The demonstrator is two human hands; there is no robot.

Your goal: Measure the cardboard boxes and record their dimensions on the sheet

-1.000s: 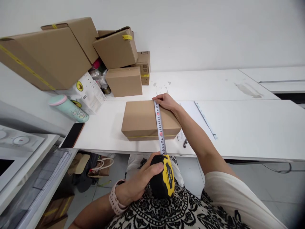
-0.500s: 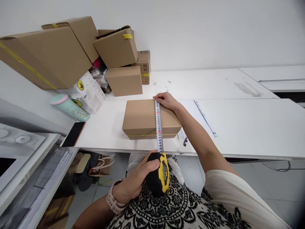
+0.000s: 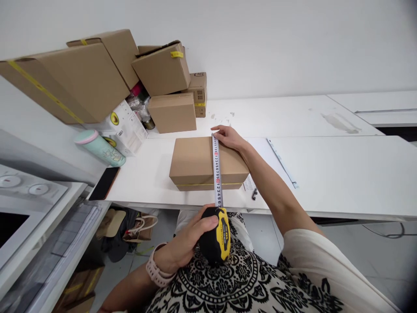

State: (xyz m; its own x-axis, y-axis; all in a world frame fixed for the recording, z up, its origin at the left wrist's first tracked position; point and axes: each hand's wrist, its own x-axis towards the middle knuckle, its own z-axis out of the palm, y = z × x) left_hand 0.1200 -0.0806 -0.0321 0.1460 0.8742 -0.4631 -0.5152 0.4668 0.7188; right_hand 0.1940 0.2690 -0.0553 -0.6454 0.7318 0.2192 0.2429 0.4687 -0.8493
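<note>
My left hand [image 3: 184, 245] is wrapped round a black and yellow tape measure [image 3: 215, 239], its thumb resting on top of the case. From the case the blade [image 3: 216, 167] runs out over the top of a closed cardboard box [image 3: 192, 158], reaching from the table's front edge to the box's far edge. There my right hand [image 3: 230, 137] holds the blade's end by the thumb, with the index finger lifted a little above it. Part of the box's right side is hidden behind my right hand and forearm.
Cardboard boxes [image 3: 172, 113] are stacked at the back left. A mint bottle [image 3: 100, 148] and a dark phone [image 3: 104, 183] lie at the table's left. Right of the box are paper with a thin pale strip [image 3: 282, 163] and a small black item [image 3: 254, 194].
The view has shifted slightly, so the surroundings appear a little lower and further right. My right index finger has lifted slightly off the blade's end. The tape measure stays across the box.
</note>
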